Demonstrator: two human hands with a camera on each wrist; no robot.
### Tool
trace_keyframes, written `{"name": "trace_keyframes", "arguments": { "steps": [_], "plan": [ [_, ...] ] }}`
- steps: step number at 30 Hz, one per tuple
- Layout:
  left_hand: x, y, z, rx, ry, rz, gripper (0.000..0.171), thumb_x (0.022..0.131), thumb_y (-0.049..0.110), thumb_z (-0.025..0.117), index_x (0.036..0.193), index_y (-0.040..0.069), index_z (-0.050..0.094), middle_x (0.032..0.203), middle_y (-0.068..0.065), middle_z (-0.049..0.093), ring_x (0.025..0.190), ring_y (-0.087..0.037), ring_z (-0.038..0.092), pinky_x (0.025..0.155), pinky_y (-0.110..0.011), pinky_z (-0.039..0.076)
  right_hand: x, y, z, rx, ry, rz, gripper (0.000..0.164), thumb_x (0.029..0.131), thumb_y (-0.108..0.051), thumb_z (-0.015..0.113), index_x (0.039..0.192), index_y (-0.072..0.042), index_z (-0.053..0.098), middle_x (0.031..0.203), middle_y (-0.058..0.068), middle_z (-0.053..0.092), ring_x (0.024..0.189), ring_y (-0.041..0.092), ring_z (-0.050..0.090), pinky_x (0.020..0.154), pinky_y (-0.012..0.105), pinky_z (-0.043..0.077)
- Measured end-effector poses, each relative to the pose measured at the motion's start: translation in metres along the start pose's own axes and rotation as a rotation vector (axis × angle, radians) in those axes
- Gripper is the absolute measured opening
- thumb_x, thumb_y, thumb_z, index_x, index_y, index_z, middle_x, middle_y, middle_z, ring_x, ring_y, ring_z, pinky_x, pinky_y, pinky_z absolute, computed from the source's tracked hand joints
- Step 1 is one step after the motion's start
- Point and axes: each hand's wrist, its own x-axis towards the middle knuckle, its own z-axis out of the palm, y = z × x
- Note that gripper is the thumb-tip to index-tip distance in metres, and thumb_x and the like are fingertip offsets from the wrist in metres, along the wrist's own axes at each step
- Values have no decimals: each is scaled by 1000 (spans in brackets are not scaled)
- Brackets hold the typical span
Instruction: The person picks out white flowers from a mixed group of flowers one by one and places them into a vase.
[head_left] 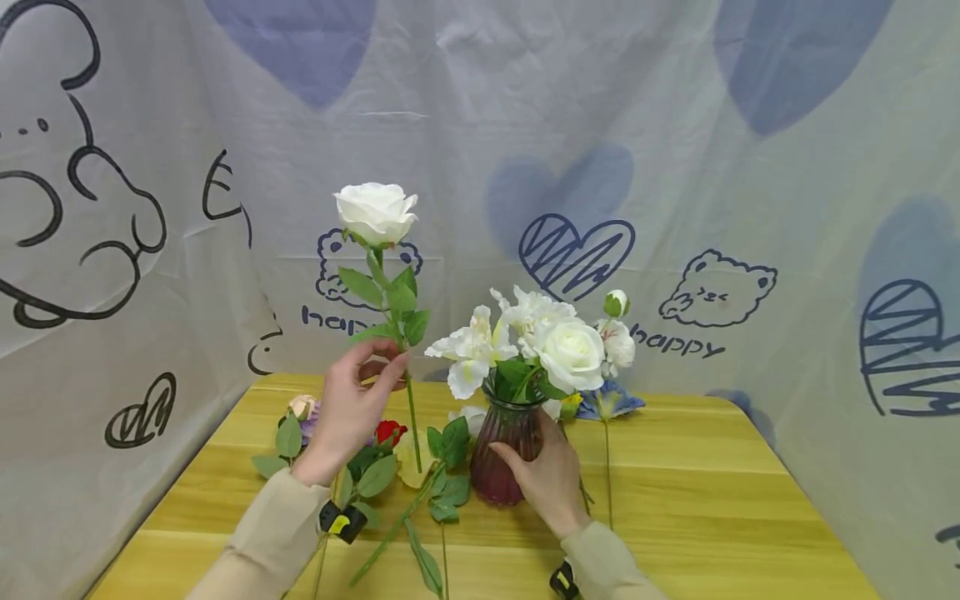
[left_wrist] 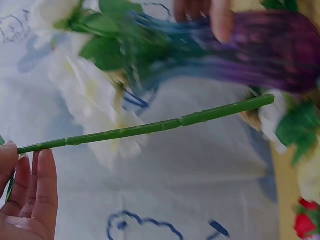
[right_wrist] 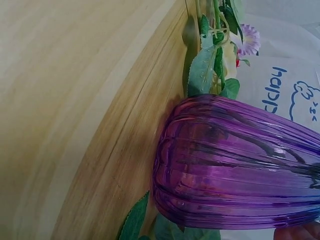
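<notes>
White rose [head_left: 375, 215] upright above counter [head_left: 697, 483], just left of vase [head_left: 493, 467]. I see left hand [head_left: 358, 404] pinching its stem; stem end apart from vase. Vase stands on counter, right hand [head_left: 551, 479] gripping its side. I note white flowers [head_left: 570, 354] in vase mouth. Red flower [head_left: 390, 432] lies left of vase, blue flower [head_left: 611, 403] right. Behind counter I observe cloth [head_left: 450, 100] printed with hearts, bears.

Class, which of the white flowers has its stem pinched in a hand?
The white rose left of the vase: the left hand pinches its stem. The white flowers in the vase are not pinched.
</notes>
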Motion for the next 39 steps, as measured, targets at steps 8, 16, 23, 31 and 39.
{"name": "trace_keyframes", "arguments": {
  "steps": [8, 16, 23, 31, 39],
  "plan": [
    [10, 32, 23, -106, 29, 146, 13, 98, 9, 64, 106, -2, 66, 102, -20, 68, 82, -12, 72, 75, -28, 64, 0, 1, 1, -4, 14, -11, 82, 79, -49, 83, 142, -4, 55, 132, 18, 67, 114, 36, 68, 91, 54, 57],
    [19, 55, 37, -131, 107, 277, 13, 97, 7, 66, 104, -3, 67, 96, -18, 70, 76, -5, 71, 72, -28, 64, -1, -1, 3, -2, 4, -24, 82, 80, -51, 82, 142, -5, 54, 131, 17, 68, 114, 34, 68, 91, 53, 58],
    [27, 74, 50, -154, 129, 356, 15, 98, 8, 65, 108, -3, 67, 99, -16, 69, 79, -4, 70, 74, -27, 63, 0, 1, 0, -3, 17, -33, 81, 80, -50, 82, 141, -5, 55, 129, 16, 69, 112, 33, 69, 89, 52, 58],
    [34, 80, 67, -118, 178, 463, 13, 97, 7, 66, 105, -3, 67, 96, -18, 68, 78, -27, 73, 71, -24, 62, 2, 2, 0, -22, 47, -60, 78, 79, -50, 83, 138, -6, 58, 118, 13, 73, 100, 28, 72, 81, 48, 60],
    [31, 69, 84, 3, 169, 522, 11, 95, 7, 68, 102, -2, 68, 92, -17, 68, 81, -25, 74, 74, -23, 63, 0, 0, -1, -4, 21, -18, 80, 78, -49, 84, 138, -3, 58, 127, 18, 70, 111, 36, 69, 90, 53, 58]
  ]
}}
